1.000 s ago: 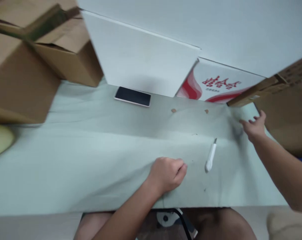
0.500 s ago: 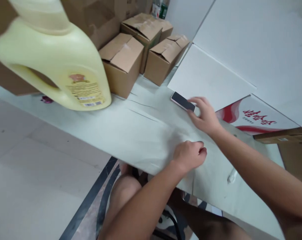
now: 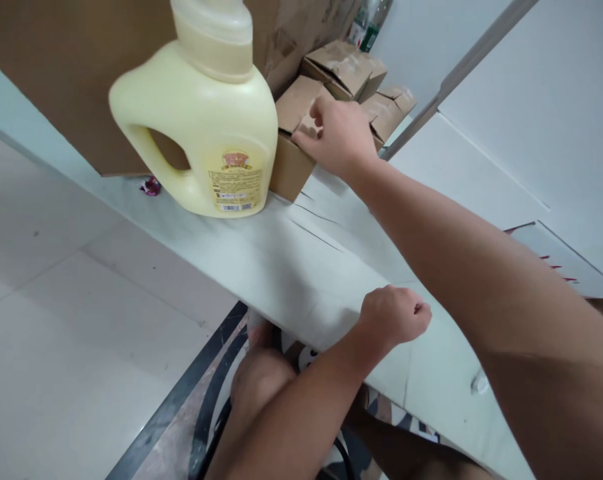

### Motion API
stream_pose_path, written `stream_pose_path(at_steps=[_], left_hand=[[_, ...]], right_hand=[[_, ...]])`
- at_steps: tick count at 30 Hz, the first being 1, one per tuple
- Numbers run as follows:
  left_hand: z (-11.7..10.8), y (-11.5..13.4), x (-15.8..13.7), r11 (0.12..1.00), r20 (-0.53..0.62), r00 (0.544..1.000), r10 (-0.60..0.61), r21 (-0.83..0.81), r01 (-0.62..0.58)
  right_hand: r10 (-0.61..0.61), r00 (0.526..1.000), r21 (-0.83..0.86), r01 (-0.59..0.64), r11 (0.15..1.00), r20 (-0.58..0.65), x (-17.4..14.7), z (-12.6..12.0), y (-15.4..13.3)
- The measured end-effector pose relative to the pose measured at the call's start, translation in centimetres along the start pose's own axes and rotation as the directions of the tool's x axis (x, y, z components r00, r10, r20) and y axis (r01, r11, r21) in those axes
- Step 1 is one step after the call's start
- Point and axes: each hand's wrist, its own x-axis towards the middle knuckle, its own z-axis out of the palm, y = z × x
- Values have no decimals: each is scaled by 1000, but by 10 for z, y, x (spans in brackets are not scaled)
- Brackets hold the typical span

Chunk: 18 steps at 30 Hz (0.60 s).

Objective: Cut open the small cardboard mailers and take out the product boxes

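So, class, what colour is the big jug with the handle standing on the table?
Pale yellow, cap included; the jug shows best in the head view.
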Motion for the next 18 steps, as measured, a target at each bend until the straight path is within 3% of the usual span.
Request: stream_pose_path(at_steps=[5, 8, 10, 12, 16, 18], left_hand=[[2, 2, -1, 992, -138, 990, 0, -122, -17], [-1, 4, -1, 991, -253, 967, 19, -126, -52], [-3, 3, -2, 989, -401, 916, 22, -123, -77], [-5, 0, -4, 984, -586, 807, 76, -85, -154], [-6, -8, -5, 937, -857, 454, 245, 89, -337], [-6, -11, 0, 930, -917, 326, 229, 107, -351]], right_hand=[[5, 998, -38, -3, 999, 61, -31, -7, 25], [163, 984, -100, -155, 983, 78, -61, -21, 38], [248, 967, -131, -239, 962, 58, -90, -32, 53], [273, 961, -144, -266, 953, 32, -133, -42, 71], [294, 951, -31, -298, 954, -97, -260, -51, 107], [337, 913, 75, -329, 941, -230, -335, -47, 120]])
